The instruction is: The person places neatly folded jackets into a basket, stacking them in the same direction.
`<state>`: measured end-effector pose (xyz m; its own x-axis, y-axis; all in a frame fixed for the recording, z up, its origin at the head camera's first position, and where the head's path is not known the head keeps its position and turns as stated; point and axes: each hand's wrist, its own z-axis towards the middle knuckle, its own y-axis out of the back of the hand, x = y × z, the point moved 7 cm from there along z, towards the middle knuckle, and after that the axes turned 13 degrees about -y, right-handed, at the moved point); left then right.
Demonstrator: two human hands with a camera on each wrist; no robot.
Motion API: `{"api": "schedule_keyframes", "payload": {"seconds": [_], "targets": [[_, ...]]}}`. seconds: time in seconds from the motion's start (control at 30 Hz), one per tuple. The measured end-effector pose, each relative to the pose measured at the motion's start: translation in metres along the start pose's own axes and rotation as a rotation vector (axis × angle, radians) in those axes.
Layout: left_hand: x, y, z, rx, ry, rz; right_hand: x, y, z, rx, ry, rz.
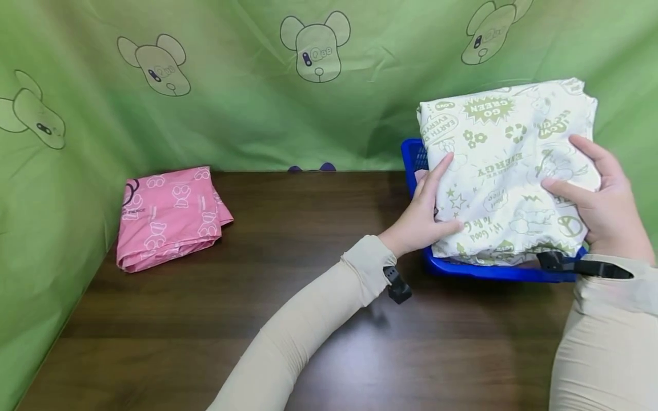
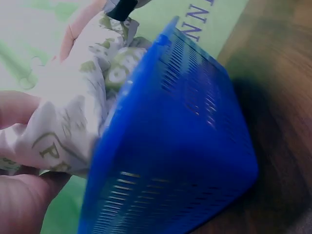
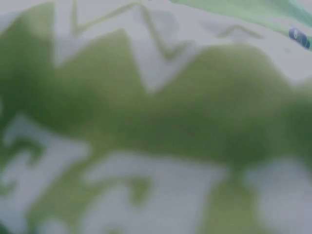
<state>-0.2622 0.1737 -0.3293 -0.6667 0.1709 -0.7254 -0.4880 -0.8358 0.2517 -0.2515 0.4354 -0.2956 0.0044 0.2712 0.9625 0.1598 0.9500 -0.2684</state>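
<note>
Green cartoon-printed curtain (image 1: 231, 125) backs a brown table (image 1: 231, 308). Sleeved arms (image 1: 308, 325) reach to the head frame's right, left hand (image 1: 421, 220) and right hand (image 1: 613, 202) gripping opposite sides of a folded white cloth (image 1: 506, 177), printed in green, at a blue basket's (image 1: 493, 272) mouth; only the left wrist view reveals its slotted outer wall (image 2: 170, 141).

in front of you a green cloth backdrop (image 1: 370, 128), wrapping round to your left, printed with outlined round-eared animal heads (image 1: 319, 63), purple letters (image 2: 194, 25) in your left wrist view, below it a dark brown wood-grain counter (image 1: 308, 228), pale light (image 1: 360, 362) glossing its near part
</note>
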Motion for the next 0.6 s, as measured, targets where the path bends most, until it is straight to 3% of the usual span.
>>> {"api": "schedule_keyframes", "payload": {"seconds": [0.3,0.43,0.57,0.6], "targets": [[0.022,-0.009,-0.009,0.02,0.248,-0.054,-0.024,0.012,0.009,0.011,-0.148,-0.173],[0.023,-0.011,-0.005,0.044,0.292,-0.033,-0.032,0.018,0.012,-0.008,-0.19,-0.244],[0.023,-0.013,-0.003,0.076,0.328,0.022,-0.038,0.024,0.016,-0.036,-0.193,-0.364],[0.024,-0.013,-0.002,0.081,0.339,0.041,-0.038,0.025,0.016,-0.047,-0.184,-0.437]]}}
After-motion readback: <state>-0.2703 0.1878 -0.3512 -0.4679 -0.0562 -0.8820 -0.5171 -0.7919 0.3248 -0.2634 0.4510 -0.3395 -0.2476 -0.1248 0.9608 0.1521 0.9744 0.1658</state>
